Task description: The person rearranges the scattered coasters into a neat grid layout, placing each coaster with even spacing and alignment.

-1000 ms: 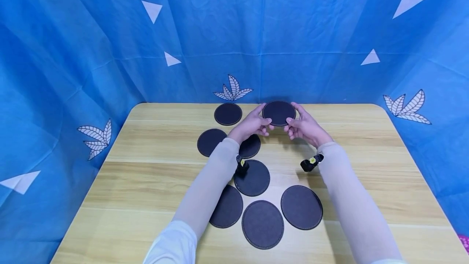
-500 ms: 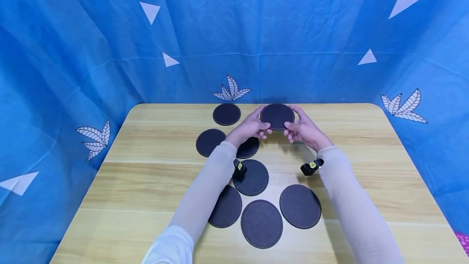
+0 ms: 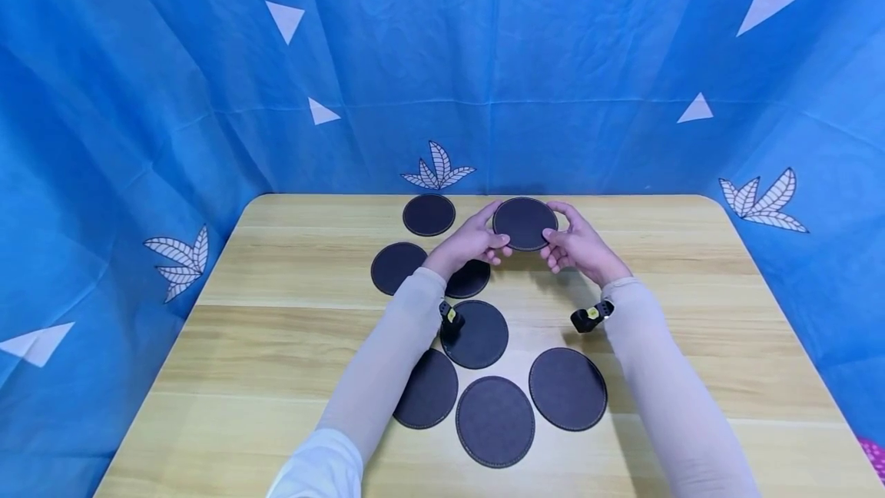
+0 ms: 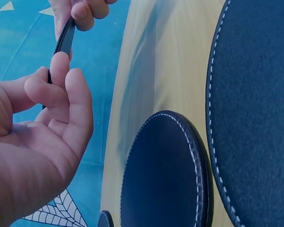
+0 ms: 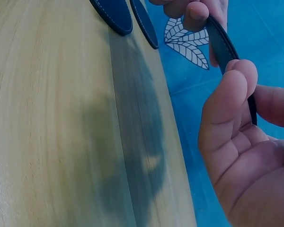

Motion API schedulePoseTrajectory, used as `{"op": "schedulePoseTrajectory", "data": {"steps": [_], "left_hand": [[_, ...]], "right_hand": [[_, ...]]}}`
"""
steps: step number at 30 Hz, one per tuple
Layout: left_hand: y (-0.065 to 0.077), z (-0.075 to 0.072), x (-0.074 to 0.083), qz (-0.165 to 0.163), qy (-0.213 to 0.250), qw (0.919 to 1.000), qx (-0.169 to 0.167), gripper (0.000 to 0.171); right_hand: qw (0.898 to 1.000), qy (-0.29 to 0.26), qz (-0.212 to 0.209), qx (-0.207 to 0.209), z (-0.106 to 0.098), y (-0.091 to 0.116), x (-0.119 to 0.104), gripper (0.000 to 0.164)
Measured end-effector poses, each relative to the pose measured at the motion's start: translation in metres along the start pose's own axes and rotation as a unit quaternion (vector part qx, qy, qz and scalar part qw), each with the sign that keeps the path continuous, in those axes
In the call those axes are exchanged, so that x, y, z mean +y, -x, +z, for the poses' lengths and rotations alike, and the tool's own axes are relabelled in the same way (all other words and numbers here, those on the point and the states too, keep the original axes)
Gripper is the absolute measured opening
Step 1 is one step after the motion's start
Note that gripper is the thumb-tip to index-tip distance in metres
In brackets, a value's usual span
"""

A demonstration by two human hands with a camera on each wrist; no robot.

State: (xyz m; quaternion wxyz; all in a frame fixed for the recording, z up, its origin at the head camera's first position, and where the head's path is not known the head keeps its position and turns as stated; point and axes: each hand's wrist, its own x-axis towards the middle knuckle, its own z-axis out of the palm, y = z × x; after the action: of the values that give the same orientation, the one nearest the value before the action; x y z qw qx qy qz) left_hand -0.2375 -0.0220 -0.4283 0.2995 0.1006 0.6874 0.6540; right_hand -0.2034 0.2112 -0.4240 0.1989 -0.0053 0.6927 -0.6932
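Observation:
A round black coaster [image 3: 525,223] with stitched rim is held in the air above the back middle of the wooden table [image 3: 276,344]. My left hand [image 3: 484,237] pinches its left edge and my right hand [image 3: 574,244] pinches its right edge. In the left wrist view the coaster [image 4: 65,40] shows edge-on between the left hand's [image 4: 42,137] fingers, with the other hand's fingertips at the top. In the right wrist view the coaster's rim [image 5: 220,42] runs between the thumb and fingers of the right hand [image 5: 246,156].
Several more black coasters lie flat on the table: one at the back [image 3: 429,214], two left of centre [image 3: 397,267] [image 3: 470,279], one in the middle [image 3: 477,334], three near me [image 3: 427,400] [image 3: 495,421] [image 3: 568,389]. Blue patterned cloth [image 3: 138,137] walls the table on three sides.
The held coaster has sunk slightly and come a little toward me, with both hands still on its edges. The coasters on the table have not moved.

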Motion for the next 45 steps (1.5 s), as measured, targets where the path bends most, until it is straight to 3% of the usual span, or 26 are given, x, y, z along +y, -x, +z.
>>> {"op": "schedulePoseTrajectory", "data": {"steps": [12,31,37,45], "left_hand": [[0.008,-0.001,0.005,-0.02,-0.023,0.9995,-0.008,0.08],[0.01,0.002,-0.003,-0.076,-0.07,0.9944,0.024,0.078],[0.014,0.004,0.0,-0.093,-0.074,0.9927,0.018,0.078],[0.016,0.003,-0.004,-0.099,-0.12,0.9878,-0.007,0.08]], "right_hand": [[0.998,0.056,0.013,0.009,0.0,0.004,-0.004,0.064],[0.997,0.06,0.048,0.006,0.005,0.005,0.009,0.056],[0.996,0.063,0.059,0.011,0.008,0.008,0.011,0.055],[0.995,0.07,0.071,0.008,0.009,0.011,0.017,0.056]]}}
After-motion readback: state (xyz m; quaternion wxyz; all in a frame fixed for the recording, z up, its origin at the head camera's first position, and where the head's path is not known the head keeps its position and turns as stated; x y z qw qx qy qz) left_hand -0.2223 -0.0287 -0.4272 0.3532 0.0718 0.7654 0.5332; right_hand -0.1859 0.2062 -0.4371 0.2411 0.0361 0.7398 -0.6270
